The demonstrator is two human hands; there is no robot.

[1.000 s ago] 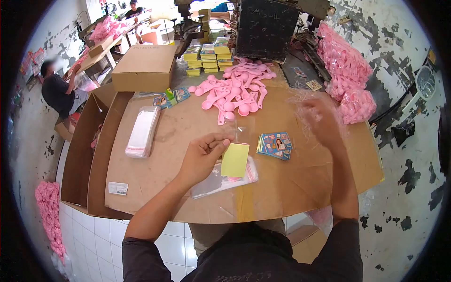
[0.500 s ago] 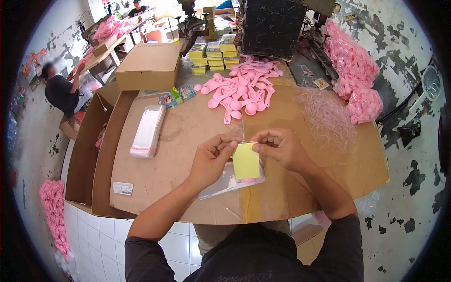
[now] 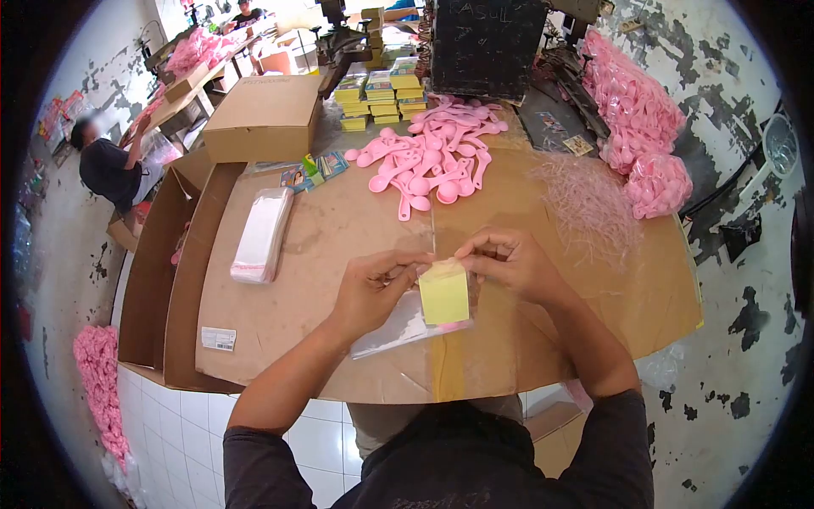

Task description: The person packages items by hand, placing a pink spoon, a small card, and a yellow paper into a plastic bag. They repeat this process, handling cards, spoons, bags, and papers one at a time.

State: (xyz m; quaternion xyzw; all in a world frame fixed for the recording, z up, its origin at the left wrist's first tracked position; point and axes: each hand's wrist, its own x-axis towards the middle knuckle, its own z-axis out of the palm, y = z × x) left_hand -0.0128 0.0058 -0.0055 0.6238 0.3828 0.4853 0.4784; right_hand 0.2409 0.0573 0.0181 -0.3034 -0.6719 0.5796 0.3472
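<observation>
A pale yellow card (image 3: 444, 299) sits inside a clear plastic bag (image 3: 443, 268), held upright just over the cardboard work surface. My left hand (image 3: 371, 288) is closed, pinching the bag's upper left corner between thumb and fingers. At the upper right corner my right hand (image 3: 507, 263) pinches the plastic the same way. A bit of pink shows under the card's lower edge; what it belongs to is mostly hidden. Below my left hand, a flat sheet of clear plastic (image 3: 390, 332) lies on the cardboard.
Pink plastic spoons (image 3: 432, 161) are heaped ahead. A stack of clear bags (image 3: 263, 235) lies left, near a green-capped item (image 3: 313, 170) and a closed carton (image 3: 263, 119). Card stacks (image 3: 381, 95) stand behind. Shredded strands (image 3: 593, 204) lie right. A person (image 3: 110, 161) sits far left.
The card sits lower in the bag, with clear plastic showing above its top edge. My right thumb has moved off the card onto the bag's corner.
</observation>
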